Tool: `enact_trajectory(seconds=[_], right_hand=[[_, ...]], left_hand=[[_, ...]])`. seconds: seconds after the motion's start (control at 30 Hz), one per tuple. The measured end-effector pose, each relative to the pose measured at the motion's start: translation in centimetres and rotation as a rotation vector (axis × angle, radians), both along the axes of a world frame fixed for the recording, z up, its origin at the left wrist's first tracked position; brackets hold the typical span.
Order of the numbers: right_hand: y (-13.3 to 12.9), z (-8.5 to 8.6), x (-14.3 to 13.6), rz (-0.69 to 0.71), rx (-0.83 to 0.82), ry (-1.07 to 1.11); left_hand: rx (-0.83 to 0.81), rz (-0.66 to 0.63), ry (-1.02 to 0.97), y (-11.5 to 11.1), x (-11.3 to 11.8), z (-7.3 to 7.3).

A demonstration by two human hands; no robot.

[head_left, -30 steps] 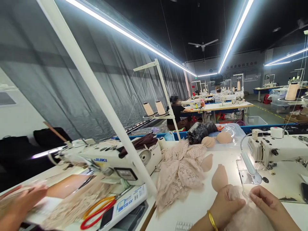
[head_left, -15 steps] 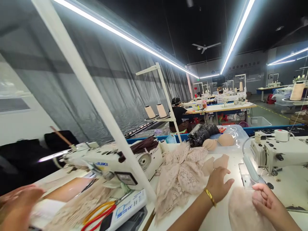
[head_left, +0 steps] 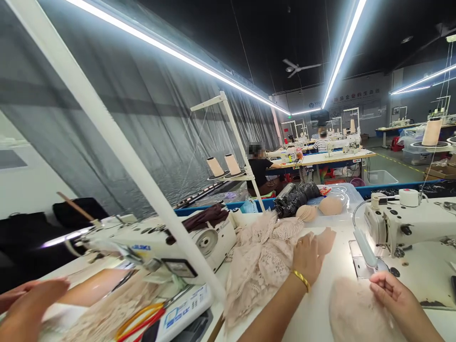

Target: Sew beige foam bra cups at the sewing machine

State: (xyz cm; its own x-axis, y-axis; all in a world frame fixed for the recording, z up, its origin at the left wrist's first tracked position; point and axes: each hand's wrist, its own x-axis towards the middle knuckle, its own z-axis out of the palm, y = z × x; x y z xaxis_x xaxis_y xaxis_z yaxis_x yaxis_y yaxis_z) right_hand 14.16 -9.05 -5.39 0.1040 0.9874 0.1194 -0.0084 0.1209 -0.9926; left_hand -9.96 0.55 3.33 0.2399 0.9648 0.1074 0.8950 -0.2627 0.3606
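A white worktable (head_left: 337,263) spreads before me, a sewing machine (head_left: 420,223) on its right and heaped beige lace (head_left: 260,266) on its left. The right hand (head_left: 394,294) pinches a sheer beige fabric piece (head_left: 351,306) before the machine. The left hand (head_left: 308,260) covers part of a bra cup (head_left: 327,241) beside the lace; whether it grips, I can't tell.

Sheer beige fabric (head_left: 351,308) lies rumpled — a tan cup piece (head_left: 325,240) beyond it.

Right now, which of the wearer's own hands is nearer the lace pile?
Left. The left hand is at the edge of the lace pile; the right hand is farther away, holding beige fabric by the nearest sewing machine.
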Motion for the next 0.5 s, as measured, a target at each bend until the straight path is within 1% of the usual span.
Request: enact_trajectory(seconds=[0.03,0.1,0.17,0.23,0.3,0.37,0.43,0.5], right_hand=[[0.0,-0.1,0.0,-0.003,-0.001,0.004],[0.1,-0.1,0.1,-0.010,-0.007,0.009],[0.1,0.0,0.1,-0.018,-0.015,0.009],[0.0,0.3,0.1,-0.025,-0.021,0.003],[0.0,0.7,0.1,-0.029,-0.024,-0.005],[-0.1,1.1,0.0,-0.030,-0.025,-0.014],[-0.2,1.4,0.0,-0.030,-0.027,-0.020],[-0.4,1.8,-0.2,-0.029,-0.031,-0.023]], left_hand=[[0.010,0.051,0.038,0.7,-0.6,0.0],[-0.001,0.104,0.093,1.8,-1.4,-0.3],[-0.003,0.118,0.108,2.5,-1.9,-0.4],[0.037,0.131,0.079,2.5,-1.9,0.1],[0.099,0.150,0.010,1.8,-1.7,1.1],[0.126,0.141,-0.089,0.5,-1.4,2.3],[0.067,0.064,-0.187,-1.3,-0.8,3.2],[-0.046,-0.063,-0.258,-3.2,-0.1,3.5]])
